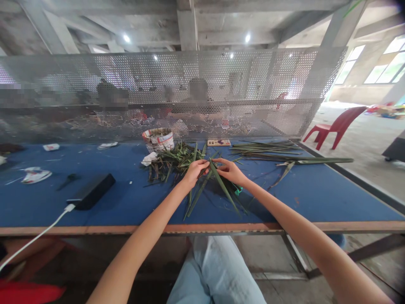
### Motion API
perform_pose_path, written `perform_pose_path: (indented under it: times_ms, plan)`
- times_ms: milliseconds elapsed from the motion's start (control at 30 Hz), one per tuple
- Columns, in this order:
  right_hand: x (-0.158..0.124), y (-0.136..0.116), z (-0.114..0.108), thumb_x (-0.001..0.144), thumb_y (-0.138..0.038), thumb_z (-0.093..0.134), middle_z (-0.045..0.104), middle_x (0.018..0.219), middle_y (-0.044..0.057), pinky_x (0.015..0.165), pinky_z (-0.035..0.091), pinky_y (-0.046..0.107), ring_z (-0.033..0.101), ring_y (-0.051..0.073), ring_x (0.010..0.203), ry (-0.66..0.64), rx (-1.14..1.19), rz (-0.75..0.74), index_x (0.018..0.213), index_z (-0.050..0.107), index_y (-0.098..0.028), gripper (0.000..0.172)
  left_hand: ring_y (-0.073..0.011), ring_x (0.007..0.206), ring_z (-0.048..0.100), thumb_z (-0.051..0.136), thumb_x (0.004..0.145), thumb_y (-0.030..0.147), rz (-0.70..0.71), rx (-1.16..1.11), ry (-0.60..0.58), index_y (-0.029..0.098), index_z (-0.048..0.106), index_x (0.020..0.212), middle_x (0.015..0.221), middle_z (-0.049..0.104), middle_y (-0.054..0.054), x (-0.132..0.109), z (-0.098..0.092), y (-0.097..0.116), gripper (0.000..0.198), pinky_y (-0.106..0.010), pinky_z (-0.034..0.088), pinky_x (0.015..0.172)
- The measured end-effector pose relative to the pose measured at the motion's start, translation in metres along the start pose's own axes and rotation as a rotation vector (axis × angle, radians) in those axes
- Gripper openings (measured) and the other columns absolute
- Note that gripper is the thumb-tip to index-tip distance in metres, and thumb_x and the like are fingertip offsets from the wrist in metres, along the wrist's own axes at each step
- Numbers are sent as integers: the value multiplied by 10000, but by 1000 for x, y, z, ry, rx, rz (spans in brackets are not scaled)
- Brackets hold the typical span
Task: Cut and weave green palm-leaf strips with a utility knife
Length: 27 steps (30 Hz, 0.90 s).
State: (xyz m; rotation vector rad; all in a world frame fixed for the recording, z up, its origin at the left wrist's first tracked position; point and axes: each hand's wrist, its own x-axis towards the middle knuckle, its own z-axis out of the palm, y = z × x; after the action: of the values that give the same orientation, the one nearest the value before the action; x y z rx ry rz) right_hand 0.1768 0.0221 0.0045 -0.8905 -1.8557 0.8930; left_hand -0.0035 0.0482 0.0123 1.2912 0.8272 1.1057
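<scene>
Both hands meet over the blue tabletop, working on long green leaf strips (223,185) whose ends fan out toward the front edge. My left hand (195,171) pinches the strips near where they cross. Opposite it, my right hand (232,172) has its fingers closed on the same bunch. A small red bit shows between the hands; I cannot make out what it is. Below my right hand lies a teal-green object (238,191), partly covered. A heap of cut leaf scraps (177,158) spreads just behind and left of my left hand.
Long leaf strips (265,147) lie at the back right. A white bucket (159,140), a patterned phone-like case (218,143) and a perforated metal screen (221,97) stand behind. At left is a black power bank (91,192) with a white cable (41,234). A red chair (338,124) is beyond the table.
</scene>
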Motion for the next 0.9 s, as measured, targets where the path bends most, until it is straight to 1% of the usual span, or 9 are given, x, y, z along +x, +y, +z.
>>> perform_pose_path:
  times_ms: [67,133,200,300,433,567,667,800,900]
  plan:
    - [-2,-1,2,815,-303,595,642,767,-2,613,462,230,575,127,655,131,-180,-97,1211,569,-212,407,-65,443,448,697,672,273,-3,25,0,122,629,676,504,521,24,-1,1,0,165,-204,304,457]
    - [-4,-3,1,821,-245,592,658,894,21,704,474,243,604,148,788,205,-356,-210,1117,633,-238,299,-68,445,447,702,667,278,-1,43,-6,123,624,664,499,516,26,-2,1,-1,174,-205,298,457]
    - [-4,-5,-2,833,-198,576,655,917,32,728,465,245,599,157,838,219,-501,-303,995,696,-244,207,-68,459,456,714,657,288,1,54,-14,124,624,673,518,523,27,-2,2,-1,188,-204,306,465]
    - [-3,-7,-8,855,-179,560,659,897,39,720,452,251,587,162,827,205,-606,-382,912,729,-245,190,-65,463,454,730,643,308,-4,62,-31,124,624,685,545,534,26,-2,2,-1,216,-202,302,462]
    - [-4,-7,-10,892,-209,530,664,899,45,723,448,256,582,165,825,186,-590,-399,969,711,-235,198,-60,453,443,732,642,324,-7,71,-51,125,622,682,558,548,21,-1,1,-1,231,-202,287,451]
    - [-3,-3,-8,872,-230,550,657,887,35,706,461,251,590,157,796,184,-513,-324,955,693,-232,165,-64,447,451,723,648,310,-23,88,-56,127,628,683,524,534,28,-1,2,-4,210,-198,294,451]
    - [-1,3,-7,850,-235,564,670,891,25,706,474,248,609,152,802,181,-406,-268,966,686,-231,168,-65,439,453,702,672,303,-52,98,-67,126,635,692,503,527,29,-2,3,-5,190,-194,303,453]
    - [2,6,-6,825,-333,600,706,851,30,694,484,259,638,163,775,199,-245,-193,898,697,-200,180,-63,448,466,672,691,242,-76,119,-70,114,652,683,545,577,-1,-6,6,-4,131,-191,310,452]
    - [4,5,-3,810,-364,602,708,814,35,671,480,262,637,163,742,201,-177,-146,857,686,-182,207,-69,441,473,640,700,189,-78,135,-53,116,659,672,523,578,-3,-8,9,-2,81,-194,324,455]
